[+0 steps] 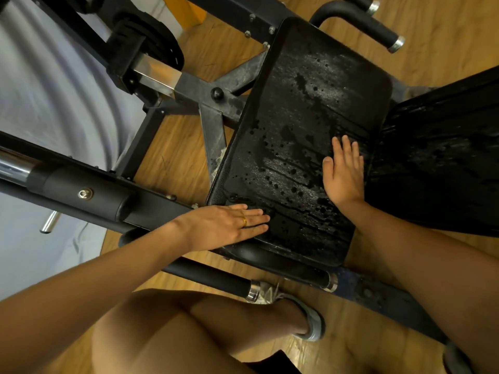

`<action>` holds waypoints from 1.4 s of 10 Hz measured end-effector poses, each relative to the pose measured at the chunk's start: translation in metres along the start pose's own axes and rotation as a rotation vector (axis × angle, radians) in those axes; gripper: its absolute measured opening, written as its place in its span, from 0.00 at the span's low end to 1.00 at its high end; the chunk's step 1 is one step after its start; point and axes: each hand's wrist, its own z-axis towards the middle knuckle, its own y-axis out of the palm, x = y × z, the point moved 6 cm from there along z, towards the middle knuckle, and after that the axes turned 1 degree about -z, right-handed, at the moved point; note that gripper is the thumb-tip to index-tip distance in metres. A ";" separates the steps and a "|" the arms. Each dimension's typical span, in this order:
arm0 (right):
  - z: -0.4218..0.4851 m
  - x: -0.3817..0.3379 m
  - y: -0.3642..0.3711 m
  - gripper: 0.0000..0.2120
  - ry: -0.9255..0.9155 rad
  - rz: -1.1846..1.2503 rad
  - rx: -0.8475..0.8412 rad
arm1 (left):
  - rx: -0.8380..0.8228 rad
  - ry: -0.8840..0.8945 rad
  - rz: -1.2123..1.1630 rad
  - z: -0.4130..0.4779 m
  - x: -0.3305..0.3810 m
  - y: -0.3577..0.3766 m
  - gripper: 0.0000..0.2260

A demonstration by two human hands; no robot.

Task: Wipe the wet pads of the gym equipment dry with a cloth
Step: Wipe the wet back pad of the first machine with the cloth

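A black seat pad (302, 125) of a gym machine fills the middle, covered with water drops and streaks. A second black pad (442, 163) joins it on the right, also wet. My left hand (229, 225) lies flat with straight fingers on the seat pad's near left edge; a gold ring is on one finger. My right hand (344, 171) rests flat on the seat pad near the seam between the two pads. Neither hand holds anything. No cloth is in view.
Black steel frame bars (213, 130) and a chrome-ended tube (19, 166) run on the left. Handle bars with chrome caps (395, 44) stick out at the top right and below the seat. Wooden floor (178, 163) lies beneath. My knees and a grey shoe (313, 322) are below.
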 end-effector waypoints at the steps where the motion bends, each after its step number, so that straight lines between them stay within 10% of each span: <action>1: 0.000 0.000 0.000 0.27 -0.001 0.000 0.003 | -0.026 0.031 -0.013 0.014 0.000 0.002 0.29; 14: 0.002 0.000 0.002 0.27 0.006 -0.010 -0.097 | -0.144 0.197 -0.217 0.168 0.045 0.011 0.25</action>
